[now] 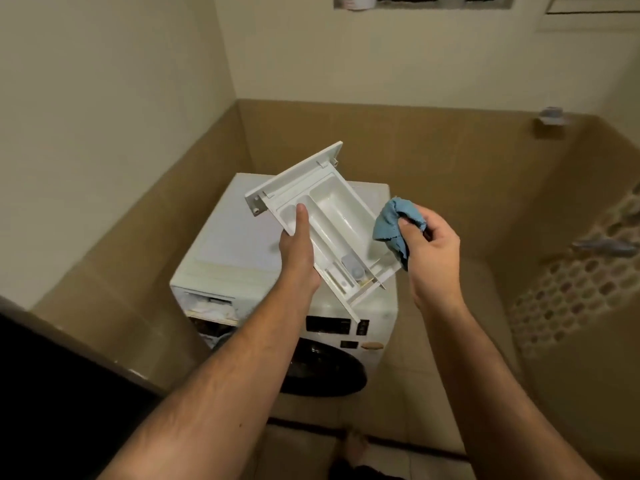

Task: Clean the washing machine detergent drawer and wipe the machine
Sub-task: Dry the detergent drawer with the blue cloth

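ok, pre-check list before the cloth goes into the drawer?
1. Detergent drawer out of the washing machine: ok, held in the air above it.
2. Left hand grip on drawer: ok, thumb inside a compartment, fingers underneath.
3. Blue cloth in right hand: ok, bunched, not touching the drawer yet.
4. Compartments face up: ok, tilted toward the camera.
5. Residue inside: cannot tell; the blue insert is in place.
6. Cloth damp: cannot tell.

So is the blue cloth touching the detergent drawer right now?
Cannot tell. In the head view the blue cloth, bunched in the right hand, overlaps the right edge of the detergent drawer, with no gap and no clear contact visible.
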